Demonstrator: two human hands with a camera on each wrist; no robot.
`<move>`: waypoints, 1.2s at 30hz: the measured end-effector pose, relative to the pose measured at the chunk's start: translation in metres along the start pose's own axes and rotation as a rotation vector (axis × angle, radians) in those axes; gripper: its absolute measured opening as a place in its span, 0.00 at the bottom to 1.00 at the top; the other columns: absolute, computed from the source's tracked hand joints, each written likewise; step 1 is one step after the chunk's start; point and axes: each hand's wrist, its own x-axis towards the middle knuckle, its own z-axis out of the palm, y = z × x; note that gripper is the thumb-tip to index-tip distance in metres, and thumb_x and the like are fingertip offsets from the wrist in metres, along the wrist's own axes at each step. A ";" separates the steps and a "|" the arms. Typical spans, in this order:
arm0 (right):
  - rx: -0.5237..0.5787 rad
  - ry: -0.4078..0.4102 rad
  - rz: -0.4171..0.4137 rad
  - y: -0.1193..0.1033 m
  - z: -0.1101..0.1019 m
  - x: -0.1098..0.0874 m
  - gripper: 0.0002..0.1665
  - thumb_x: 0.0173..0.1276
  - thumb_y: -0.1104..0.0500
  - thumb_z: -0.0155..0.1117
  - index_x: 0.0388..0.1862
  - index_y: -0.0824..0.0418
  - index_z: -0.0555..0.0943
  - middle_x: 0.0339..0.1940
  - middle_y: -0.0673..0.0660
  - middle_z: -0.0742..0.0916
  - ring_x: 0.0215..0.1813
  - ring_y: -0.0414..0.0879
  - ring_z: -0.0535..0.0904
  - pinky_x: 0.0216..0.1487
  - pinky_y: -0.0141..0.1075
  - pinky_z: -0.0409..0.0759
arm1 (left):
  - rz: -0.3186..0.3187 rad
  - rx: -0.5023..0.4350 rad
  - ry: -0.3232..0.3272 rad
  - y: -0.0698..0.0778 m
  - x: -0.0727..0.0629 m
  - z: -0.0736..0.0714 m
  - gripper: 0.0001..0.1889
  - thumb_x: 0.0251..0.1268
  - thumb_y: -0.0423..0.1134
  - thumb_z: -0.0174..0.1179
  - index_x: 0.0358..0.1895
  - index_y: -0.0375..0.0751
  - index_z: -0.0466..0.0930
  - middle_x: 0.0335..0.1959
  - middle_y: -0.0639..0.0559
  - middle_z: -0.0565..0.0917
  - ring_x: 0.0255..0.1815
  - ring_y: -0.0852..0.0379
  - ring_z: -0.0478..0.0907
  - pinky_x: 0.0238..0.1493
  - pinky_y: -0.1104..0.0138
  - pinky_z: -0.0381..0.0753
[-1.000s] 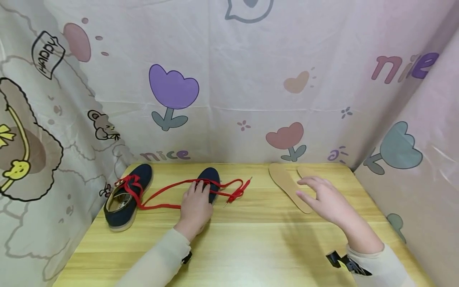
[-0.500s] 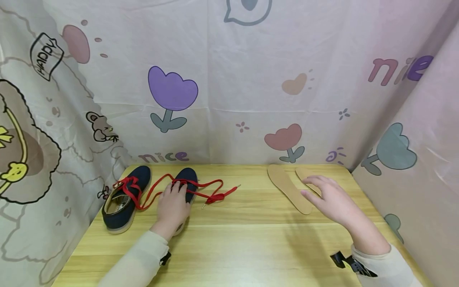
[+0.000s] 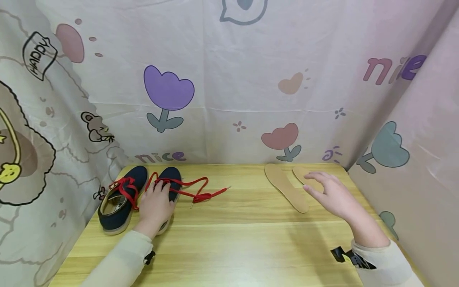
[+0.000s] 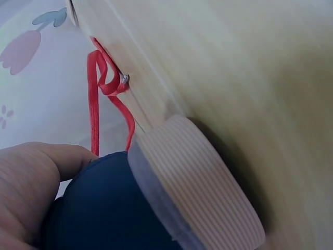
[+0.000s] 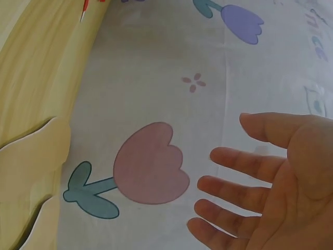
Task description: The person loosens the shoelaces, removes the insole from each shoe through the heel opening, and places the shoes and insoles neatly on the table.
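My left hand (image 3: 155,205) grips a navy canvas shoe (image 3: 171,174) from above, at its laced opening. The left wrist view shows the thumb against the navy fabric of the shoe (image 4: 106,203), above its ribbed pale sole (image 4: 195,174). A long red shoelace (image 3: 201,196) trails from this shoe to the right over the table. My right hand (image 3: 333,195) hovers with spread fingers near two tan insoles, a left one (image 3: 287,189) fully visible and a right one (image 3: 299,172) partly behind the fingers. Its palm (image 5: 281,192) holds nothing.
A second navy shoe (image 3: 114,217) with red laces (image 3: 126,187) stands just left of the held one. The wooden table (image 3: 229,247) ends at a printed curtain (image 3: 222,79) behind, with more curtain on both sides.
My left hand has slid the shoe leftward, close beside the other shoe, its red lace trailing along. My right hand stays spread near the insoles, barely moved.
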 end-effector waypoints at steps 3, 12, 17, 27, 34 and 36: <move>0.006 0.005 0.000 0.003 0.000 0.000 0.29 0.77 0.43 0.56 0.66 0.62 0.76 0.70 0.68 0.74 0.70 0.71 0.64 0.63 0.69 0.63 | -0.017 -0.002 0.001 -0.005 0.000 -0.003 0.32 0.63 0.39 0.66 0.69 0.31 0.71 0.70 0.27 0.66 0.71 0.25 0.55 0.67 0.34 0.58; 0.009 0.004 0.020 0.010 0.002 0.000 0.32 0.77 0.40 0.54 0.67 0.63 0.75 0.71 0.67 0.73 0.70 0.71 0.63 0.63 0.69 0.64 | -0.029 -0.021 0.013 -0.013 0.001 -0.005 0.31 0.63 0.39 0.65 0.69 0.30 0.70 0.70 0.26 0.65 0.72 0.25 0.53 0.67 0.34 0.57; 0.013 0.016 0.015 0.014 0.005 0.000 0.31 0.77 0.41 0.55 0.66 0.62 0.76 0.71 0.67 0.73 0.69 0.71 0.64 0.62 0.68 0.64 | -0.033 -0.019 0.021 -0.014 0.001 -0.005 0.31 0.63 0.39 0.65 0.68 0.30 0.71 0.70 0.26 0.65 0.71 0.25 0.53 0.66 0.33 0.57; 0.014 0.041 0.019 0.025 0.011 0.001 0.29 0.77 0.46 0.58 0.65 0.65 0.76 0.69 0.70 0.73 0.69 0.72 0.63 0.65 0.69 0.60 | -0.008 -0.061 0.073 -0.017 0.002 -0.003 0.30 0.62 0.39 0.67 0.67 0.32 0.73 0.72 0.27 0.63 0.72 0.26 0.53 0.67 0.33 0.54; 0.001 0.059 0.026 0.033 0.015 0.000 0.30 0.77 0.46 0.58 0.65 0.66 0.76 0.70 0.72 0.71 0.69 0.74 0.62 0.65 0.70 0.59 | 0.101 -0.090 0.172 -0.012 0.000 -0.012 0.27 0.64 0.42 0.64 0.65 0.33 0.76 0.70 0.30 0.68 0.71 0.29 0.58 0.67 0.34 0.56; 0.001 0.062 0.028 0.034 0.014 -0.001 0.30 0.77 0.45 0.58 0.66 0.66 0.75 0.70 0.73 0.71 0.69 0.74 0.62 0.65 0.70 0.59 | 0.102 -0.099 0.178 -0.010 -0.002 -0.017 0.28 0.65 0.43 0.63 0.65 0.33 0.75 0.70 0.30 0.69 0.71 0.29 0.58 0.68 0.34 0.55</move>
